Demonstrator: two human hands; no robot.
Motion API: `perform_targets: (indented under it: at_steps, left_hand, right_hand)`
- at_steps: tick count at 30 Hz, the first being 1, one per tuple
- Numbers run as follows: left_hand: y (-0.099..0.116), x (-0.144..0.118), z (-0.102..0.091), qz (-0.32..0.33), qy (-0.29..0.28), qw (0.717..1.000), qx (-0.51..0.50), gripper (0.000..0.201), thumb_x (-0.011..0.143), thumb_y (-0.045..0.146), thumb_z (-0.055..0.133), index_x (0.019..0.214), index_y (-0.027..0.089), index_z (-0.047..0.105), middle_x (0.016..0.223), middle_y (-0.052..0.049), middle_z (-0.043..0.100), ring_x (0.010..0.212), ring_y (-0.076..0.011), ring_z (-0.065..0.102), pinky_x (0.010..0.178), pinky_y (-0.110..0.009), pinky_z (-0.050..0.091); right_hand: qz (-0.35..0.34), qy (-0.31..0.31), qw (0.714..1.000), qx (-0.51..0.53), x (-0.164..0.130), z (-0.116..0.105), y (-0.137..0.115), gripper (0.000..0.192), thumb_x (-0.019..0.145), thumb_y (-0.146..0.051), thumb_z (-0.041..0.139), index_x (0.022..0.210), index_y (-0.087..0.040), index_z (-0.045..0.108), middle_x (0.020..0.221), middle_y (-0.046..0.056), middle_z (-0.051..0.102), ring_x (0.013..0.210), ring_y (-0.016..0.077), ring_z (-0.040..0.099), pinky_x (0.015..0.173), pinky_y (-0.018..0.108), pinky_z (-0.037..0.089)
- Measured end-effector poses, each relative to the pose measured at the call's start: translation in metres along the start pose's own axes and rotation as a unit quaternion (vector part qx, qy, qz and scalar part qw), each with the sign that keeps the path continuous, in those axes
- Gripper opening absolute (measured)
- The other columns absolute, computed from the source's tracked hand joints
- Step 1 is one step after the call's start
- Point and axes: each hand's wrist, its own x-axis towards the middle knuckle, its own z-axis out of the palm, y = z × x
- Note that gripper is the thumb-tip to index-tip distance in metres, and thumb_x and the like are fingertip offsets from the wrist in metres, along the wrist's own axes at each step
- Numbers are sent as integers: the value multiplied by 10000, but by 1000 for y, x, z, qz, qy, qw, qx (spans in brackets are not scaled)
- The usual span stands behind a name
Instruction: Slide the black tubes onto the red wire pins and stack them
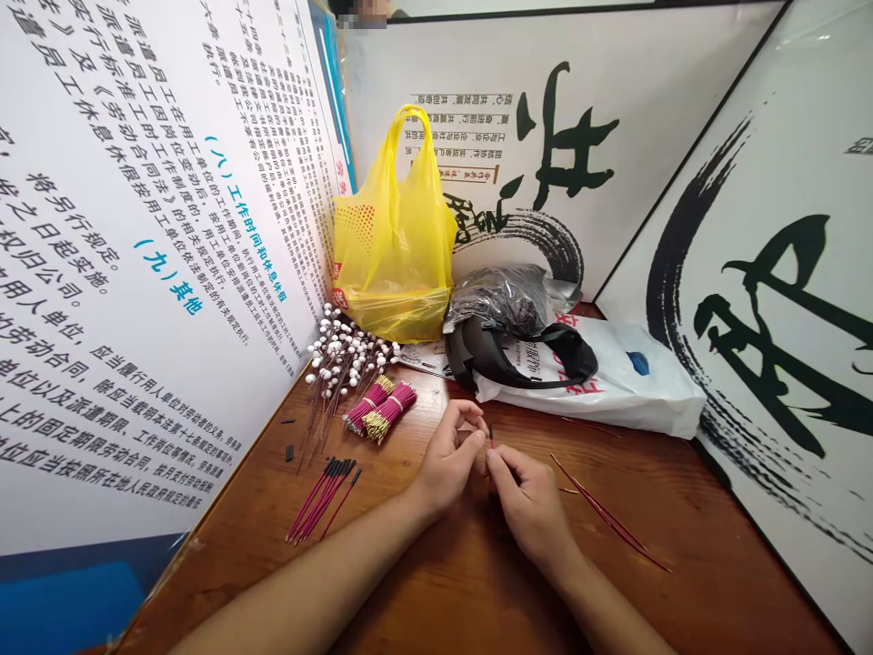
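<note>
My left hand [448,459] and my right hand [528,496] meet over the wooden table [477,582], fingertips pinched together on one thin red wire with a black tip [490,435] that stands up between them. A loose row of red wires with black tips [324,496] lies to the left of my left hand. Several bare red wires [607,514] lie on the table to the right of my right hand. Two banded bundles of red wires with gold ends [382,409] rest further back.
White-bead stems [341,355] lie by the left board. A yellow plastic bag [399,246], a dark bag [505,300] and a white bag with black straps [614,377] crowd the back. Printed boards wall in the left, back and right. Small black sleeves [289,452] lie at the left edge.
</note>
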Motion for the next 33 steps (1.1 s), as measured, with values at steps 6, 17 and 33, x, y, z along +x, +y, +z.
perform_targets:
  at_steps: [6,17,33]
  left_hand:
    - [-1,0,-1,5,3,1000,8,266,809,341,616,953,188,453,865,-4,487,658,-77,459,551,-185,384]
    - [-2,0,-1,-8,-9,1000,13,225,828,327,602,875,186,433,746,36,460,559,-64,419,491,-193,365]
    - [0,3,-3,-2,-5,999,36,201,811,296,595,861,170,446,731,30,470,602,-72,430,531,-191,362]
  right_hand:
    - [-6,-13,999,-35,0,4,2,395,944,-376,415,594,-194,426,558,-26,457,538,123,405,524,237,287]
    - [-14,-15,999,-31,-1,3,0,382,946,-358,413,607,-186,454,570,-20,493,547,123,433,535,229,302]
    - [-18,-20,999,-34,-1,5,1,389,953,-366,412,611,-187,464,573,-17,501,540,125,431,528,235,288]
